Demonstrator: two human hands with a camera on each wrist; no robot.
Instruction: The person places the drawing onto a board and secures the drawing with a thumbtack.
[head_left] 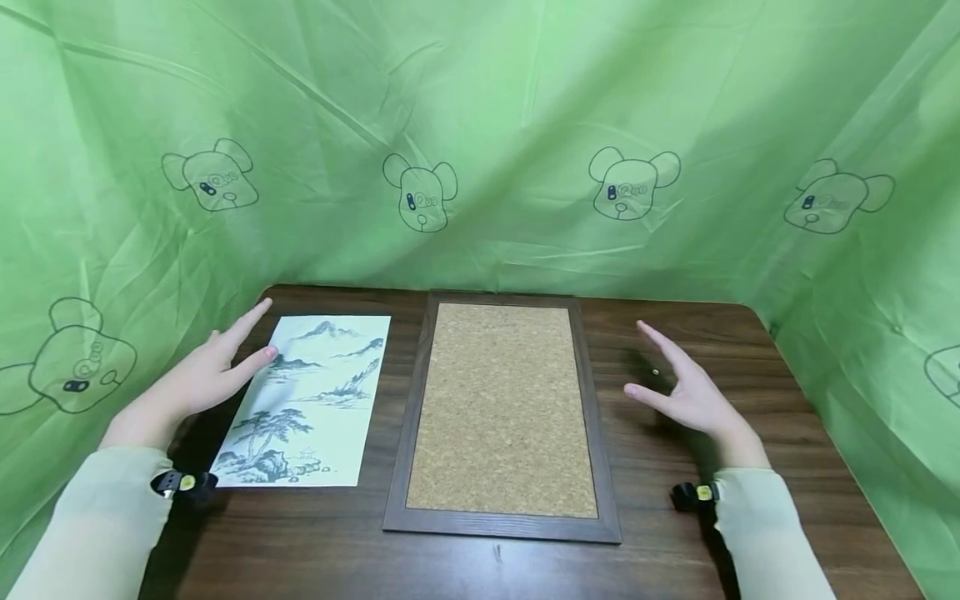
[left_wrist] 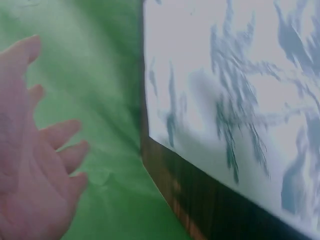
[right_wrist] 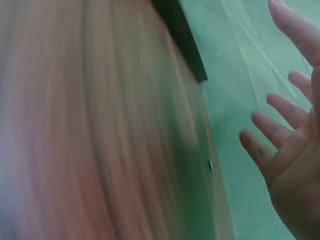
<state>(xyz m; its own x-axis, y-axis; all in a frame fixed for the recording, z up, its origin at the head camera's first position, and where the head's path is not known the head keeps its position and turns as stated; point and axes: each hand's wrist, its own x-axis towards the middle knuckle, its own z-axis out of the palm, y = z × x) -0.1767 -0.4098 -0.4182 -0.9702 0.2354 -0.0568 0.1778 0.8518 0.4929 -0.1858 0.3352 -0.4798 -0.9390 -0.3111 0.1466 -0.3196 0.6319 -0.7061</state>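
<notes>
Holding nothing, left hand (head_left: 198,379) is wide, thumb spread from fingers, by the left edge of the landscape print (head_left: 326,408); can't confirm contact. Right hand (head_left: 690,396) also wide and empty, right of the framed cork board (head_left: 502,408), apart from it. Print lies flat, picture up, left of the board with a gap. Board flat mid-table. Wood-grain table (head_left: 750,375); green cloth (head_left: 502,92) behind and both sides.

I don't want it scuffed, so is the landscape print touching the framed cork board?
Apart: the head view shows a strip of wooden table between the landscape print and the framed cork board.
</notes>
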